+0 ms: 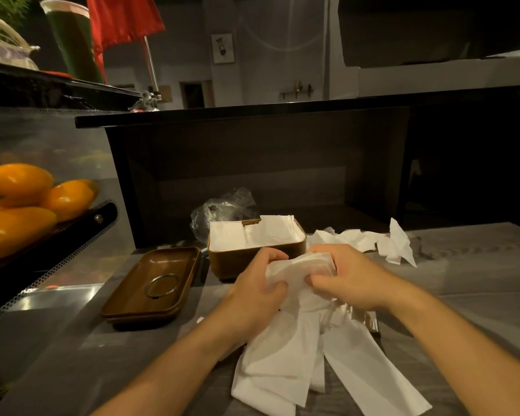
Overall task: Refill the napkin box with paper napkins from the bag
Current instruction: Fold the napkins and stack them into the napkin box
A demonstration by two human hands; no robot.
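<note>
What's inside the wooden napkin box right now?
White napkins fill the napkin box up to its rim, some sticking up at the back. Whatever lies beneath that top layer, and the box floor, is covered. Its lid lies beside it.

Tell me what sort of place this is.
Probably a café or juice-bar service counter. A perforated metal tray of oranges sits at the left, a raised dark bar top runs behind the work surface, and both hands hold paper napkins by a wooden napkin box.
</note>
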